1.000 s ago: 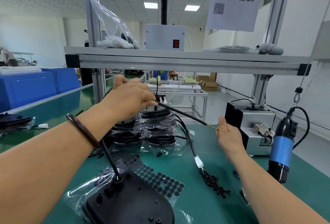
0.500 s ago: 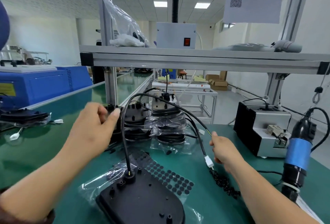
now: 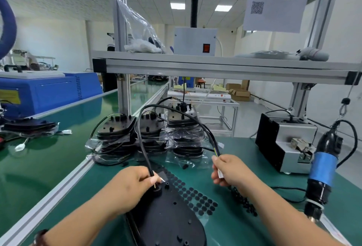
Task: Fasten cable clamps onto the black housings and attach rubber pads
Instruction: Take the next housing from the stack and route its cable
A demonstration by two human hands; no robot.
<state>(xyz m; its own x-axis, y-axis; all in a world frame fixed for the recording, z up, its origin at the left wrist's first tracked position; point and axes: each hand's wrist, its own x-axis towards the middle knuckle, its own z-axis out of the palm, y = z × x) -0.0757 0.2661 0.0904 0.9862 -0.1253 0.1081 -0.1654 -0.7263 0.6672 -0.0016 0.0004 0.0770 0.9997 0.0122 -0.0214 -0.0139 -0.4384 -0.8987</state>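
Observation:
A black oval housing (image 3: 168, 218) lies on the green mat in front of me. Its black cable (image 3: 143, 147) rises from the housing's near end, loops up and comes down to the right. My left hand (image 3: 131, 185) pinches the cable just above where it enters the housing. My right hand (image 3: 229, 171) holds the cable's far end with its white connector. A sheet of round black rubber pads (image 3: 195, 196) lies right of the housing. A heap of small black clamps (image 3: 242, 200) lies under my right forearm.
Stacks of bagged black housings (image 3: 148, 134) stand behind the work spot. A blue electric screwdriver (image 3: 323, 169) hangs at right, beside a grey and black feeder box (image 3: 284, 140). An aluminium shelf frame (image 3: 215, 65) crosses overhead. A blue machine (image 3: 49, 91) sits far left.
My left hand came down from the stacks to the cable's base at the housing. My right hand took hold of the cable's connector end and lifted it.

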